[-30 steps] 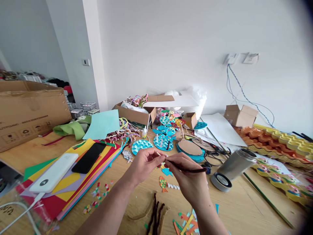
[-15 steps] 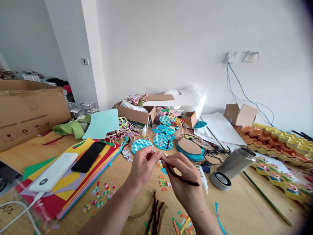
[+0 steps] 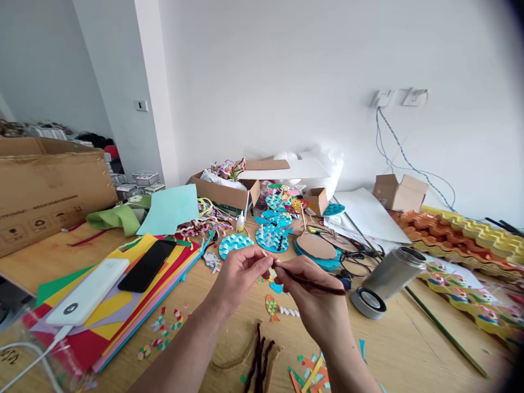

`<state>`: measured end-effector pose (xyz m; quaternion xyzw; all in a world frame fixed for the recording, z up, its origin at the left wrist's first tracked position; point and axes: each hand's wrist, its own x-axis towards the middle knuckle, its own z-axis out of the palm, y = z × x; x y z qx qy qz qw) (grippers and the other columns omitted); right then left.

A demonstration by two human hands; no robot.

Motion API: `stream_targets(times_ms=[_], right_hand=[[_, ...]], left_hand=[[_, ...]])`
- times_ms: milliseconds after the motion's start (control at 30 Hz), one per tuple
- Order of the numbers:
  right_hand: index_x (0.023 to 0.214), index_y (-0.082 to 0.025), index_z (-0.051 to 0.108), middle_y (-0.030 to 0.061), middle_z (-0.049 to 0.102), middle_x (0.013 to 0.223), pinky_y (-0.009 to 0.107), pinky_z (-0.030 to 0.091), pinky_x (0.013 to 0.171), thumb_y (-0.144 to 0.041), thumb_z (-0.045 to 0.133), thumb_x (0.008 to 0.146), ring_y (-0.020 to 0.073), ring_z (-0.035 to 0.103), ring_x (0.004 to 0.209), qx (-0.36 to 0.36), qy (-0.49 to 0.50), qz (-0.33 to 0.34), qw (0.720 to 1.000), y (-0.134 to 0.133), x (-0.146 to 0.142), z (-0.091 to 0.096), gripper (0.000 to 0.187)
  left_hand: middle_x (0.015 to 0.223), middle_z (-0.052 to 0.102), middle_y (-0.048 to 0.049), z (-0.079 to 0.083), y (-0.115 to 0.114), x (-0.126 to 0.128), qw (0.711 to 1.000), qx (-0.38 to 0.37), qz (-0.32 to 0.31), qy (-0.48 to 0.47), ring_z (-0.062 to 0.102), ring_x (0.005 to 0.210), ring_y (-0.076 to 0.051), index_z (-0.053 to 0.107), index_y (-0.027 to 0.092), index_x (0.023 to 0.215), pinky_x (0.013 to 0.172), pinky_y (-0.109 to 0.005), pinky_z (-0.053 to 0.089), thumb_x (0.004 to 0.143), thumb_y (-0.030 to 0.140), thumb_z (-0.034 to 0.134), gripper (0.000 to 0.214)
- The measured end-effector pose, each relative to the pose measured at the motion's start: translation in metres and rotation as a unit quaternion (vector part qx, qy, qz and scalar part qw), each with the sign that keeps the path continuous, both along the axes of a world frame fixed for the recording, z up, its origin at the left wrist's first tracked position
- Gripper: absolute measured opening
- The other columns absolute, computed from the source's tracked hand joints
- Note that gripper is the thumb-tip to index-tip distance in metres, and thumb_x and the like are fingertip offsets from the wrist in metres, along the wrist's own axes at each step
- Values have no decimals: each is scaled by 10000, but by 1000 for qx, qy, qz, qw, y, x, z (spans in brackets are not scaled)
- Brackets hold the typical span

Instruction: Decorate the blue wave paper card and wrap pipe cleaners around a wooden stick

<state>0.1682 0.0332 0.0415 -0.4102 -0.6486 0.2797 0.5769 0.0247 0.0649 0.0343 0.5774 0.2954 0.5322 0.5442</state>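
Observation:
My left hand (image 3: 239, 275) pinches a thin pale stick (image 3: 264, 253), whose tip shows above the fingertips. Between thumb and forefinger, my right hand (image 3: 313, 292) grips a dark brown pipe cleaner (image 3: 315, 284); its free end lies back across that hand. The fingertips of both hands almost meet, and the pipe cleaner's near end reaches the stick there, partly hidden by fingers. Below them on the table lie a patterned paper fish (image 3: 272, 308) and a white twisted coil (image 3: 290, 312). More brown pipe cleaners (image 3: 258, 360) lie between my forearms.
Coloured sheets (image 3: 151, 305) carry a phone (image 3: 147, 266) and a white power bank (image 3: 88, 292) at left. A steel flask (image 3: 395, 275) leans at right beside its lid (image 3: 368, 302). Blue wavy discs (image 3: 235, 245), paper scraps (image 3: 309, 374) and egg trays (image 3: 454, 240) surround the work.
My right hand has turned, so the brown pipe cleaner's free end sits higher and straighter. The white coil now shows beside the paper fish. The left hand keeps its pinch.

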Motion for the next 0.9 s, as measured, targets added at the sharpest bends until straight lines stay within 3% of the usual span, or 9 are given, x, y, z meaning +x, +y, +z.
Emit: stream_targets(times_ms=[200, 533, 733, 800, 900], right_hand=[[772, -233, 707, -13, 627, 687, 218, 473, 537, -211, 666, 787, 111, 582, 590, -4, 3, -3, 1000, -3, -4, 0, 49], [796, -217, 659, 10, 583, 746, 246, 456, 559, -123, 594, 818, 126, 558, 627, 90, -52, -32, 994, -7, -14, -7, 116], [917, -215, 655, 43, 591, 827, 253, 454, 593, -69, 543, 828, 138, 575, 696, 142, -135, -39, 980, -10, -16, -6, 204], [910, -214, 660, 43, 593, 819, 254, 455, 590, -71, 545, 830, 136, 576, 688, 140, -135, -44, 980, -10, -15, -5, 200], [811, -212, 669, 27, 597, 759, 249, 460, 550, -117, 590, 822, 130, 574, 631, 106, -70, -50, 991, -9, -11, -4, 124]], left_hand=[[625, 550, 3, 0, -2, 2, 999, 14, 34, 8, 519, 608, -118, 585, 140, 687, 599, -236, 404, 811, 350, 604, 245], [550, 411, 64, 2, -10, 10, 992, 11, 128, 10, 370, 515, -79, 470, 174, 633, 494, -207, 298, 798, 374, 601, 291], [538, 397, 68, -1, -10, 13, 984, -12, 177, 8, 362, 507, -82, 463, 180, 620, 498, -209, 305, 783, 398, 613, 311], [544, 426, 60, -1, -9, 13, 986, -18, 167, 1, 393, 521, -88, 481, 176, 623, 513, -211, 323, 778, 408, 618, 311], [618, 510, 27, 1, -7, 11, 996, -20, 80, -22, 476, 595, -111, 553, 161, 699, 573, -223, 374, 785, 409, 617, 270]])
